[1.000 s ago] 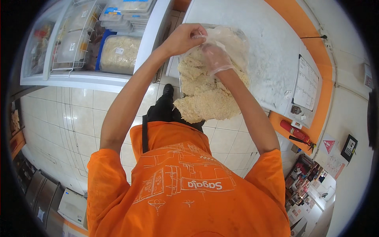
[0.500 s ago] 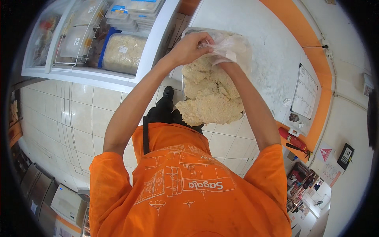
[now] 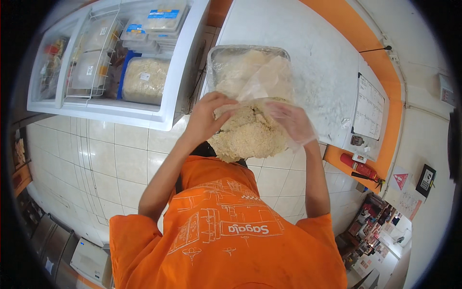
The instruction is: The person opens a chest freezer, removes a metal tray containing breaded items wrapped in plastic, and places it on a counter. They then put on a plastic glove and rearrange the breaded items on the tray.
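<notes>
A heap of pale breaded pieces with a crumbly coating lies in front of me, its near end over the table's edge. Behind it, clear plastic film spreads over a metal tray holding more of the pale pieces. My left hand is at the left side of the heap, thumb and fingers closed on the film's near edge. On the opposite side my right hand shows hazily through the film, which covers it to the wrist. Its fingers look bunched on the plastic.
The tray rests on a white table. At left, an open white chest freezer holds stacked plastic boxes, a wire basket and a bagged block in a blue crate. A red fire extinguisher is at right.
Both hands have come nearer to me, drawing the film toward the near part of the heap. My right hand, formerly reaching beneath the bunched film, now has it over the hand.
</notes>
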A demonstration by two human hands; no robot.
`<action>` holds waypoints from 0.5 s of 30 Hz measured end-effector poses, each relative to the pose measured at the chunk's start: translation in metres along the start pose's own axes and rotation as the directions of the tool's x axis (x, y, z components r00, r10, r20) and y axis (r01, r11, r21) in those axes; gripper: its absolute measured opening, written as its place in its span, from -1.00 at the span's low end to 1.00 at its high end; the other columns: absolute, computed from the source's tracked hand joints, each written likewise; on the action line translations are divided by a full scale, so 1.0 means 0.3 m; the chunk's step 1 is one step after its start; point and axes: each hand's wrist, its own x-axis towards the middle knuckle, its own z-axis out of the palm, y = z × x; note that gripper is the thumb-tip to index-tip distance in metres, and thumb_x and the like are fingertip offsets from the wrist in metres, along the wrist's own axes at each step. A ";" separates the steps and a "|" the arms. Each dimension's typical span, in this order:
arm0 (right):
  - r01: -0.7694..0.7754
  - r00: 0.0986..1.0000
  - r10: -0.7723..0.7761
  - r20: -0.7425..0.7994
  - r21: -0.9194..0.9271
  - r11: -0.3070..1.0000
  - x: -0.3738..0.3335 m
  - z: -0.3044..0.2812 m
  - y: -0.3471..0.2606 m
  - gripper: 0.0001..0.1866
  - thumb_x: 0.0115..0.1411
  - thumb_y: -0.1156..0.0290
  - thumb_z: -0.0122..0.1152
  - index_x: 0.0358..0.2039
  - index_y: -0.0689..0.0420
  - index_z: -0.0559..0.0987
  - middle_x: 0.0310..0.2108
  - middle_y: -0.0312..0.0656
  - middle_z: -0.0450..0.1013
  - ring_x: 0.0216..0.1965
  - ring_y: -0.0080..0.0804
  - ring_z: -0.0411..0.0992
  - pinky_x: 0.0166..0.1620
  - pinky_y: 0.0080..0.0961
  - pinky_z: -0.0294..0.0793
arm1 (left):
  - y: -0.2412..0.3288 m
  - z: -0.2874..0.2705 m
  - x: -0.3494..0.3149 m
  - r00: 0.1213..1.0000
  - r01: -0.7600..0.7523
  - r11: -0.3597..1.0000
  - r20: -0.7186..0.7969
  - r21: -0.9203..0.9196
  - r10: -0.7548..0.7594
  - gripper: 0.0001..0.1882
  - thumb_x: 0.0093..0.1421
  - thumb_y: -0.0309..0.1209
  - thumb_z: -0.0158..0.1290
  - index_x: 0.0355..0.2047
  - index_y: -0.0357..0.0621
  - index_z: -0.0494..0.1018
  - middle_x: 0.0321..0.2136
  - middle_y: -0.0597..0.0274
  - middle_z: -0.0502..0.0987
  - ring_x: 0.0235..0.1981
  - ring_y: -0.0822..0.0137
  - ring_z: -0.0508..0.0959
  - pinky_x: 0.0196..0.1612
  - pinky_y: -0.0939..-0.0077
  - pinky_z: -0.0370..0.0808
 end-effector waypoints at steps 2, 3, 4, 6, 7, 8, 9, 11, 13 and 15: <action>-0.105 0.986 0.125 -0.115 0.163 0.981 -0.078 -0.035 0.025 -0.60 0.22 0.38 0.14 0.05 0.26 0.50 -0.07 -0.13 0.53 -0.07 -0.40 0.46 0.03 -0.54 0.40 | 0.018 0.004 -0.065 1.000 0.003 0.999 0.015 0.046 -0.003 -0.63 0.07 -0.46 0.22 -0.07 -0.16 0.52 -0.08 0.06 0.49 -0.02 0.13 0.47 0.05 0.34 0.38; -0.091 0.961 0.154 -0.231 0.260 0.961 -0.111 -0.039 0.062 -0.60 0.22 0.39 0.14 0.05 0.28 0.49 -0.05 -0.16 0.51 -0.03 -0.43 0.44 0.06 -0.56 0.37 | 0.028 0.014 -0.110 0.988 0.109 0.993 -0.109 0.032 -0.105 -0.55 0.08 -0.43 0.22 0.01 -0.18 0.46 -0.02 0.04 0.45 0.04 0.11 0.43 0.09 0.32 0.36; -0.063 0.920 0.191 -0.342 0.353 0.934 -0.143 -0.042 0.106 -0.59 0.23 0.40 0.13 0.06 0.31 0.48 -0.03 -0.18 0.50 0.01 -0.46 0.41 0.10 -0.57 0.34 | 0.031 0.026 -0.157 0.952 0.211 0.978 -0.230 0.005 -0.204 -0.47 0.10 -0.39 0.22 0.10 -0.19 0.39 0.05 0.02 0.41 0.10 0.10 0.39 0.13 0.29 0.34; -0.077 0.831 0.283 -0.480 0.404 0.912 -0.193 -0.034 0.242 -0.58 0.23 0.45 0.10 0.10 0.29 0.45 -0.02 -0.18 0.49 -0.03 -0.48 0.42 0.03 -0.58 0.38 | -0.026 0.065 -0.283 0.797 0.514 0.762 -0.109 -0.394 -0.595 -0.29 0.19 -0.25 0.18 0.26 -0.24 0.16 0.17 -0.04 0.29 0.21 0.10 0.29 0.21 0.31 0.26; -0.092 0.721 0.373 -0.585 0.452 0.887 -0.200 -0.026 0.318 -0.57 0.24 0.50 0.07 0.14 0.26 0.42 -0.01 -0.18 0.48 -0.06 -0.49 0.43 -0.03 -0.59 0.42 | -0.079 0.090 -0.344 0.712 0.588 0.624 -0.038 -0.515 -0.701 -0.28 0.24 -0.11 0.08 0.26 -0.29 0.14 0.20 -0.02 0.26 0.23 0.12 0.28 0.23 0.31 0.23; -0.078 0.721 0.367 -0.588 0.457 0.886 -0.217 -0.024 0.419 -0.57 0.24 0.50 0.07 0.14 0.26 0.42 -0.01 -0.18 0.48 -0.06 -0.49 0.43 -0.03 -0.59 0.42 | -0.125 0.124 -0.386 0.621 0.637 0.461 0.058 -0.617 -0.781 -0.24 0.29 0.03 -0.02 0.27 -0.33 0.11 0.23 -0.01 0.23 0.24 0.13 0.26 0.25 0.32 0.20; -0.196 0.641 0.416 -0.645 0.387 0.901 -0.225 -0.019 0.533 -0.57 0.23 0.42 0.09 0.12 0.25 0.45 -0.03 -0.20 0.49 -0.11 -0.49 0.43 -0.07 -0.56 0.42 | -0.145 0.159 -0.407 0.627 0.633 0.474 0.047 -0.612 -0.777 -0.24 0.29 0.03 -0.02 0.27 -0.33 0.11 0.23 -0.01 0.23 0.24 0.13 0.26 0.25 0.32 0.20; -0.309 0.561 0.449 -0.695 0.328 0.893 -0.236 -0.001 0.595 -0.56 0.23 0.34 0.12 0.10 0.23 0.47 -0.06 -0.22 0.50 -0.16 -0.49 0.44 -0.12 -0.54 0.43 | -0.152 0.227 -0.430 0.426 0.556 -0.113 0.399 -0.824 -0.812 -0.19 0.34 0.19 -0.30 0.24 -0.37 0.15 0.20 -0.01 0.29 0.22 0.12 0.30 0.26 0.30 0.19; -0.465 0.584 0.598 -0.549 0.379 0.800 -0.238 0.010 0.573 -0.47 0.14 0.22 0.18 0.08 0.25 0.48 -0.02 0.00 0.51 0.03 -0.27 0.46 0.09 -0.46 0.36 | -0.132 0.292 -0.423 0.511 0.461 -0.131 0.384 -0.878 -0.769 -0.18 0.34 0.21 -0.37 0.21 -0.36 0.19 0.17 0.00 0.33 0.20 0.13 0.33 0.25 0.29 0.20; -0.583 0.609 0.631 -0.481 0.267 0.767 -0.215 -0.003 0.547 -0.47 0.14 0.15 0.17 0.04 0.23 0.51 -0.06 0.03 0.52 -0.01 -0.22 0.48 0.06 -0.44 0.38 | -0.098 0.350 -0.403 0.546 0.282 -0.202 0.329 -0.938 -0.770 -0.20 0.34 0.22 -0.43 0.14 -0.33 0.28 0.08 0.01 0.43 0.11 0.13 0.42 0.20 0.25 0.29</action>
